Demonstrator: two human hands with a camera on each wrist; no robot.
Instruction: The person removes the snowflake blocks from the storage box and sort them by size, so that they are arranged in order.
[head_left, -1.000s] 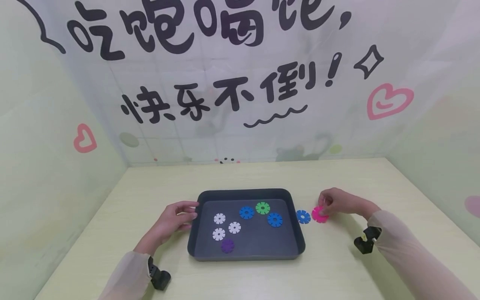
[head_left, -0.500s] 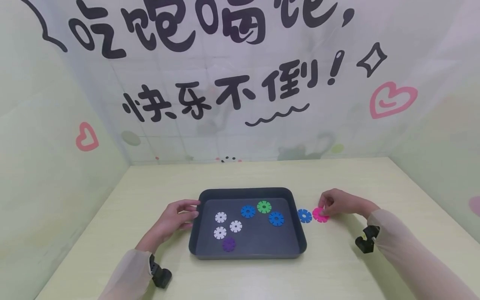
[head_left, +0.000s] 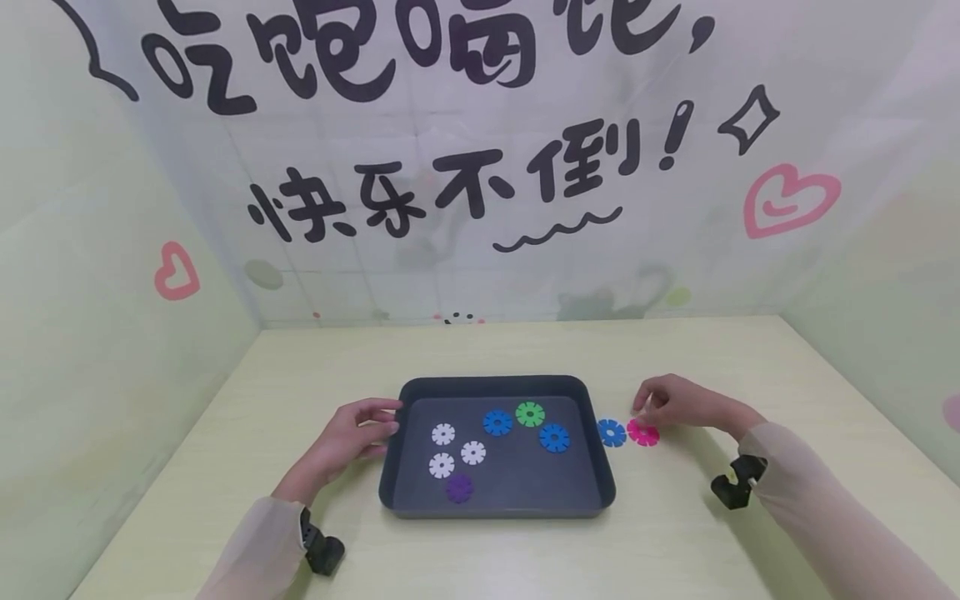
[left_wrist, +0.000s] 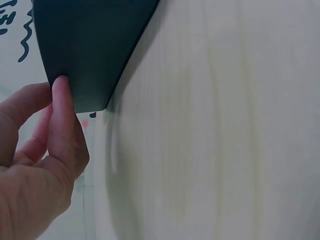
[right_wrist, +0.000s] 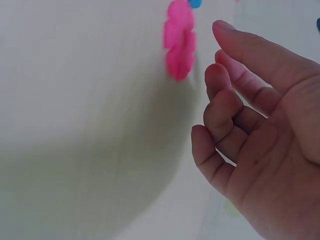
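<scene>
My left hand [head_left: 358, 435] pinches the left rim of a dark grey tray [head_left: 502, 510]; in the left wrist view the thumb [left_wrist: 62, 115] lies on the tray's outer wall. Notched plastic discs lie flat in the tray: three white [head_left: 442, 465], one purple [head_left: 460, 488], one green [head_left: 530, 414] and two blue [head_left: 555, 437]. Outside its right wall, a blue disc [head_left: 612, 432] and a pink disc [head_left: 643, 432] lie side by side on the table. Just beside the pink disc is my right hand [head_left: 678, 404], its fingers loosely bent and holding nothing in the right wrist view.
A pale wood-look table [head_left: 330, 358] carries everything. A printed backdrop [head_left: 450, 275] with dark lettering rises at its back edge, and pale side panels [head_left: 97, 350] stand left and right. Both forearms wear black wrist cameras [head_left: 324, 553].
My right hand has let go of the pink disc and drawn slightly up and away from it. The left hand still grips the tray rim. The whole head view has shifted slightly.
</scene>
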